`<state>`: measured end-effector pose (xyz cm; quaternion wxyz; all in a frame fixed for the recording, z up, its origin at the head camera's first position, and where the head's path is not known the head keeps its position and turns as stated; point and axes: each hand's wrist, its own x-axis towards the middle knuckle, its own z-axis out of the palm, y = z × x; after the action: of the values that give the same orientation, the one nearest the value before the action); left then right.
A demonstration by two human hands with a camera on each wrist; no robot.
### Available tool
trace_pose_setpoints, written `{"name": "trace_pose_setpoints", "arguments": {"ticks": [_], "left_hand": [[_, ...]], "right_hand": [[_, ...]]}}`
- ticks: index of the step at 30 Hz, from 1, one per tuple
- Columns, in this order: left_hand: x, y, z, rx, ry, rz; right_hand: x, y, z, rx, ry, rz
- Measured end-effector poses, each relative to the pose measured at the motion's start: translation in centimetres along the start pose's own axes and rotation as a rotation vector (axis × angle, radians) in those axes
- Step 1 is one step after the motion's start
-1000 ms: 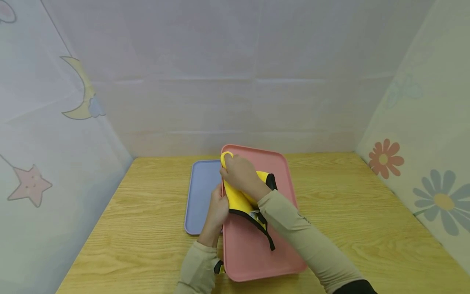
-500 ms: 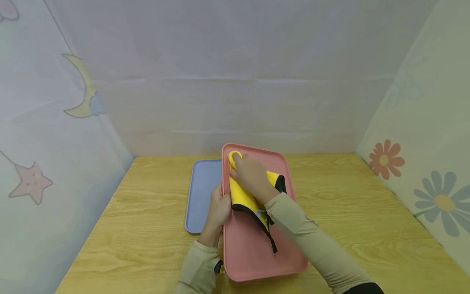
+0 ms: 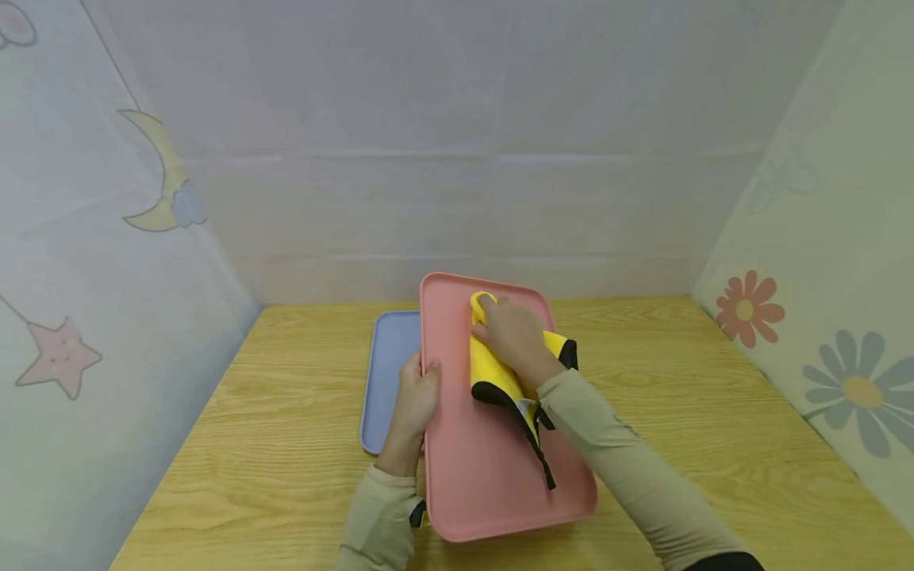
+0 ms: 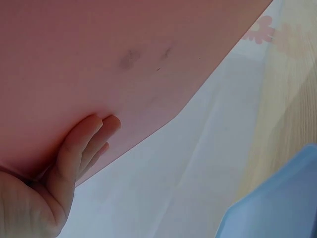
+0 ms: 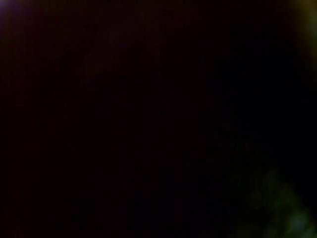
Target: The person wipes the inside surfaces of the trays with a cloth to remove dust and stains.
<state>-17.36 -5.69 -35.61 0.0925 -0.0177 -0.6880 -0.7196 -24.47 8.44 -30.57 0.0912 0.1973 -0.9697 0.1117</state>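
A pink tray [image 3: 493, 476] is held tilted up over the table by my left hand [image 3: 416, 400], which grips its left edge, thumb on the inner face. In the left wrist view the fingers [image 4: 74, 153] of that hand lie against the tray's underside, near a few dark smudges. My right hand [image 3: 516, 337] holds a bunched yellow cloth [image 3: 489, 369] with black edging against the inner face, in the upper half. A black-edged corner with a white label hangs down from it. The right wrist view is almost wholly dark.
A blue tray [image 3: 389, 373] lies on the wooden table [image 3: 286, 412] to the left, partly hidden behind the pink one. Pale printed sheets [image 3: 457, 206] stand at the back and both sides.
My right hand and the yellow cloth have slid rightward across the tray, away from its left rim. The pink tray has shifted slightly left, and my left thumb now shows on its inner face.
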Motion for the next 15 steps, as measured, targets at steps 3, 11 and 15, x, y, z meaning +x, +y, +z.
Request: {"name": "trace_pose_setpoints", "arguments": {"ticks": [3,11,15], "left_hand": [[0.0,0.0,0.0,0.008,0.017,0.008],[-0.1,0.2,-0.2,0.011,0.04,0.016],[0.0,0.4,-0.3,0.013,0.047,0.029]], "right_hand": [[0.0,1.0,0.1,-0.004,-0.009,0.015],[0.0,3.2,0.5,-0.036,-0.06,0.059],[0.0,4.4,0.6,-0.032,-0.07,0.082]]}}
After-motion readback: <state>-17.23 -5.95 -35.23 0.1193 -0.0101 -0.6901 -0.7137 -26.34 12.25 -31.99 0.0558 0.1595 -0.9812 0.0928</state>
